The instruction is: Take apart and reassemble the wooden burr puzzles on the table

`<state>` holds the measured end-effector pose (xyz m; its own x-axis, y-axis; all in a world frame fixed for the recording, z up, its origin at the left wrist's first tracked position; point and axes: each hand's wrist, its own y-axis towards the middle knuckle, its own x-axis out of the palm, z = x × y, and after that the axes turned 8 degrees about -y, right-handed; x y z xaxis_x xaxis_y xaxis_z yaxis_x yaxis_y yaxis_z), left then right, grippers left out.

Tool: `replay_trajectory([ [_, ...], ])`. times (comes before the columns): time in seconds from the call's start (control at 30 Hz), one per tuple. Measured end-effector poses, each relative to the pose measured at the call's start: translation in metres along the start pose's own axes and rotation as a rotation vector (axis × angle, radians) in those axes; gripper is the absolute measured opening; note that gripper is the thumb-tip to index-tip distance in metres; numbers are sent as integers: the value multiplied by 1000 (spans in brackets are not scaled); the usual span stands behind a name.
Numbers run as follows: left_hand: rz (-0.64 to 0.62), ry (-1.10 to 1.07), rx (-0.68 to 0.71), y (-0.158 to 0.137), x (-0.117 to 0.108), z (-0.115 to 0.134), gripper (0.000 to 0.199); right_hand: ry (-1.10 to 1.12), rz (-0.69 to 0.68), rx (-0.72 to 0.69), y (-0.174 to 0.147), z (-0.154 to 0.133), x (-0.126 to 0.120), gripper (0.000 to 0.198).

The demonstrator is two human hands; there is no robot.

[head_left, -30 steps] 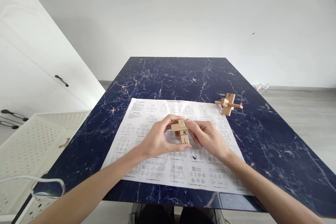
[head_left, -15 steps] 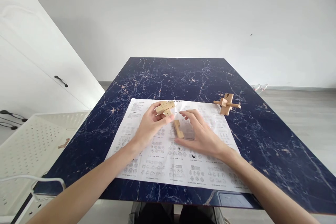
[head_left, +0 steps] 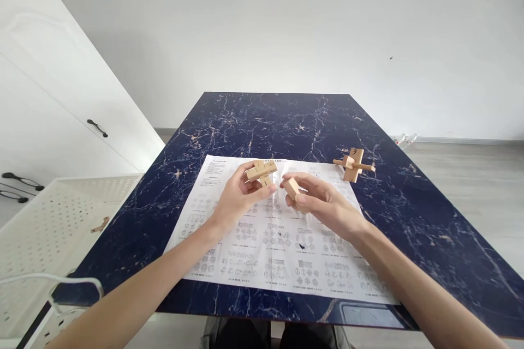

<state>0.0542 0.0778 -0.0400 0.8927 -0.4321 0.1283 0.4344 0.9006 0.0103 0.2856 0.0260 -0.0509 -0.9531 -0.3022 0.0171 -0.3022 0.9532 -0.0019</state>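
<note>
My left hand point(head_left: 234, 192) is closed on a small cluster of interlocked wooden puzzle pieces point(head_left: 261, 171), held above the sheet with its thumb along the lower side. Dark marks show on the cluster's faces. Just to the right, my right hand point(head_left: 323, 199) pinches a single wooden puzzle piece point(head_left: 292, 188) between thumb and fingers; its far end is partly hidden by them. A small gap separates this piece from the cluster. Beneath both hands lies a printed instruction sheet point(head_left: 245, 253) with rows of small diagrams.
Another wooden assembly point(head_left: 352, 164), with a round rod through it, stands at the sheet's upper right corner. All this is on a dark blue marbled table point(head_left: 262, 120). A white perforated cart point(head_left: 61, 218) and white cabinet point(head_left: 73, 92) are at the left; a white cable point(head_left: 82, 279) crosses there.
My right hand has taken the loose wooden piece up off the sheet and turned it. The left hand keeps the cluster, slightly turned. The view has shifted a little.
</note>
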Motion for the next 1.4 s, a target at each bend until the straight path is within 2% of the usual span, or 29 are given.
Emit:
replay_trajectory([
  [0.07, 0, 22, -11, 0, 0, -1, 62, 21, 51, 85, 0, 2, -1, 35],
  [0.23, -5, 72, -30, 0, 0, -1, 62, 58, 368, 222, 4, 9, 4, 40],
  [0.3, -10, 77, -31, 0, 1, -1, 62, 91, 421, 252, 5, 9, 5, 40],
  [0.47, -51, 111, -38, -2, 4, 1, 62, 181, 382, 258, 4, 8, -1, 43],
  [0.7, -103, 193, 7, -4, 7, 0, 63, 126, 277, 127, 5, 8, 0, 43],
  [0.87, -91, 173, 18, -4, 6, -1, 61, -142, 352, 79, 3, 11, 2, 52],
  [0.93, -90, 173, 14, -4, 6, -1, 60, -166, 323, 61, 1, 10, 3, 53],
  [1.07, -88, 177, 14, -5, 7, 1, 59, -225, 262, -41, -1, 5, 7, 46],
  [1.27, -58, 169, 26, -5, 7, -1, 63, -600, 378, -151, 1, 9, 14, 33],
  [1.4, 12, 258, 96, -4, 5, -4, 66, -735, 400, -227, 0, 14, 17, 31],
])
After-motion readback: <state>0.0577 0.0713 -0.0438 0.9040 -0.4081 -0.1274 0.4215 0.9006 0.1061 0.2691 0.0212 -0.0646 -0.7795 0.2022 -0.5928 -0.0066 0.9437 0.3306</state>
